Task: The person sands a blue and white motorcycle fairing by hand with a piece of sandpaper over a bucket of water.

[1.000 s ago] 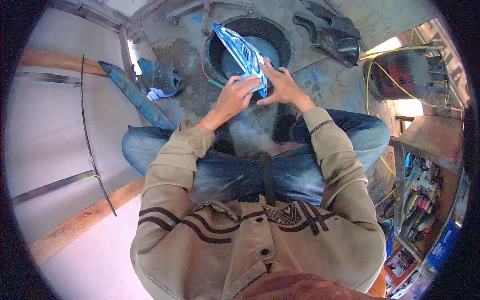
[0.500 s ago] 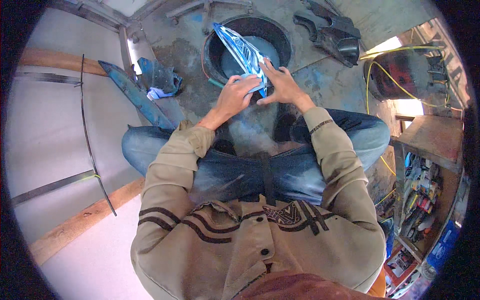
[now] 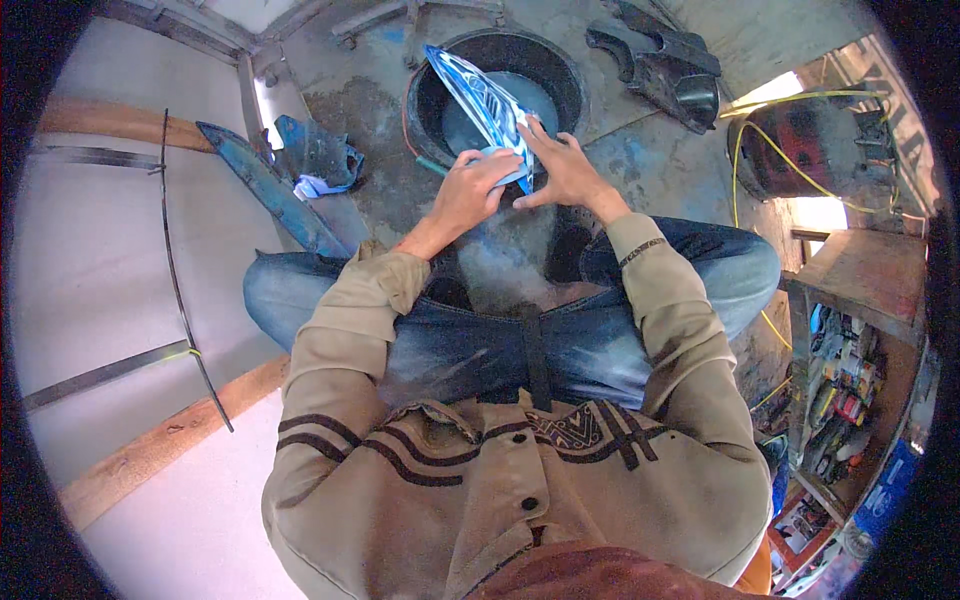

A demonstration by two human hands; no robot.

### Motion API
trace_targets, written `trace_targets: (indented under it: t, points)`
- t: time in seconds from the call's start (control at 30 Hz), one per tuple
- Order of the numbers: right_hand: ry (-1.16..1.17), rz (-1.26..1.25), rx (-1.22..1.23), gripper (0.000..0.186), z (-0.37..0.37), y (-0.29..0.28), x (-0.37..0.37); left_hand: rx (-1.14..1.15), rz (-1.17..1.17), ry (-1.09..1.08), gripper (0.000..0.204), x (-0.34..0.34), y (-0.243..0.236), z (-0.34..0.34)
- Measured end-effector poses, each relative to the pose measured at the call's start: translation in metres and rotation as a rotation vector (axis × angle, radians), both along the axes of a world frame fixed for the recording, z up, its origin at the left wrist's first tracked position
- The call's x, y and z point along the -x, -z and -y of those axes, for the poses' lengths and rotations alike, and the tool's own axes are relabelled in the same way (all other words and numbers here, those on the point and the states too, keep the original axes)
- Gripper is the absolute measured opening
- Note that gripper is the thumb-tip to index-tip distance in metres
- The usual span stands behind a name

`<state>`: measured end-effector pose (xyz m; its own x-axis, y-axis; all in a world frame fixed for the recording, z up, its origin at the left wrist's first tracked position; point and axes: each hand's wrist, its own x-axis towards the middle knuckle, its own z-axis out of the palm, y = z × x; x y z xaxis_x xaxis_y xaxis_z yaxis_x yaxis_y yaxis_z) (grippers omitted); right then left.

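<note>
A long, pointed panel (image 3: 470, 95) patterned in blue and white stands tilted over a black tub (image 3: 570, 95) with cloudy liquid inside. My left hand (image 3: 470, 190) is closed around a flat light-blue piece (image 3: 503, 157), pressed on the panel's lower part. My right hand (image 3: 558, 172) grips the same lower end from the right, fingertips on the patterned face and thumb low beside it. A thin hose with a green end (image 3: 430, 165) rests by the tub's left side, partly behind my left hand.
Blue painted panels (image 3: 250, 185) lie at the left against a white wall. Black plastic parts (image 3: 655, 65) sit right of the tub. A dark red and black tank (image 3: 790, 160) with yellow hose stands at the right, above a wooden shelf (image 3: 855, 265) crowded with tools. A metal frame (image 3: 390, 12) is behind the tub.
</note>
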<state>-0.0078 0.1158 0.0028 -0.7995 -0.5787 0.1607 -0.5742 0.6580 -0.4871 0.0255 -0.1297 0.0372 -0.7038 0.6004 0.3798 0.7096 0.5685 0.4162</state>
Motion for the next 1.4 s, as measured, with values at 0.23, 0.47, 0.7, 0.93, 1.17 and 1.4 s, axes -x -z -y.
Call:
trace_targets:
  t: [0.23,0.47,0.7,0.93,1.17,1.4]
  points:
    - [0.005,0.08,-0.028,0.139,-0.001,-0.008,-0.001,0.084,-0.094,0.148,0.056,-0.001,0.005,0.004]
    - [0.002,0.096,-0.031,0.14,0.0,-0.01,-0.001,0.036,-0.077,-0.002,0.061,0.016,0.0,0.015]
    - [-0.007,0.073,-0.035,0.14,-0.001,-0.003,0.003,0.112,-0.069,0.149,0.059,-0.012,0.014,-0.001]
    - [0.002,0.112,-0.017,0.14,0.0,-0.012,-0.001,0.0,-0.094,-0.054,0.059,0.02,-0.001,0.02]
    - [-0.004,0.062,-0.013,0.14,-0.002,-0.008,0.0,-0.02,-0.005,0.13,0.055,-0.013,0.012,0.004]
    - [0.007,0.046,-0.009,0.138,-0.002,-0.004,-0.001,0.023,-0.091,0.048,0.051,0.011,-0.009,0.016]
